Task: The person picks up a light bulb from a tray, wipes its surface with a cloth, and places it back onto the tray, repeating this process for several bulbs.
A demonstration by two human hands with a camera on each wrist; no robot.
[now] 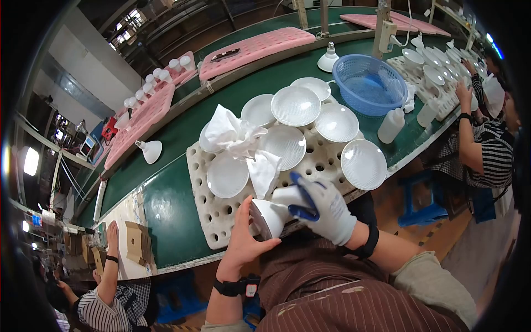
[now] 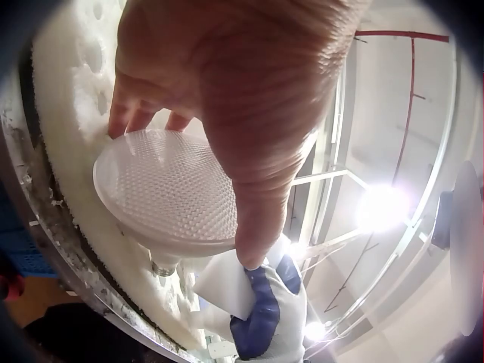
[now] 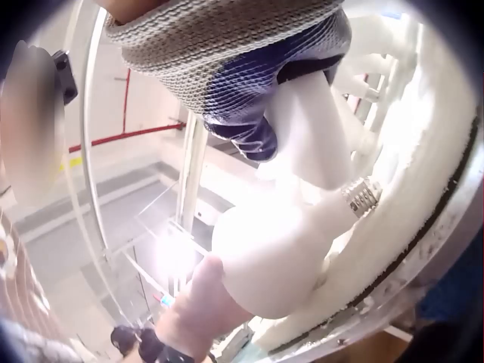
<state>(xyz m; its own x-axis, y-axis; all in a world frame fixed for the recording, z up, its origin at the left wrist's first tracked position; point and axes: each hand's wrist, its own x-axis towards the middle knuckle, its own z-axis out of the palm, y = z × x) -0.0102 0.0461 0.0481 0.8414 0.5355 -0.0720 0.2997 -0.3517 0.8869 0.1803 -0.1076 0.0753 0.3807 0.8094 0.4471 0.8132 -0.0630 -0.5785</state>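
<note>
My bare left hand [image 1: 243, 239] holds a white reflector light bulb [image 1: 271, 217] by its wide rim, thumb on one side and fingers on the other. In the left wrist view the textured lens [image 2: 166, 185] of that bulb shows. Its screw base [image 3: 360, 198] points away from my left palm. My right hand [image 1: 333, 214], in a white-and-blue work glove, grips a smooth white blunt-ended piece [image 3: 310, 136] beside the bulb's neck; I cannot tell its kind. Crumpled white cloth [image 1: 227, 128] lies over several bulbs [image 1: 296, 106] on a holed foam tray [image 1: 206, 227].
A blue basket [image 1: 368, 83] and a white squeeze bottle [image 1: 391, 126] stand to the right on the green table [image 1: 168, 232]. Single bulbs [image 1: 150, 150] stand further back. Pink foam trays [image 1: 254, 52] lie beyond a rail. People work at both sides; cardboard [image 1: 137, 243] lies left.
</note>
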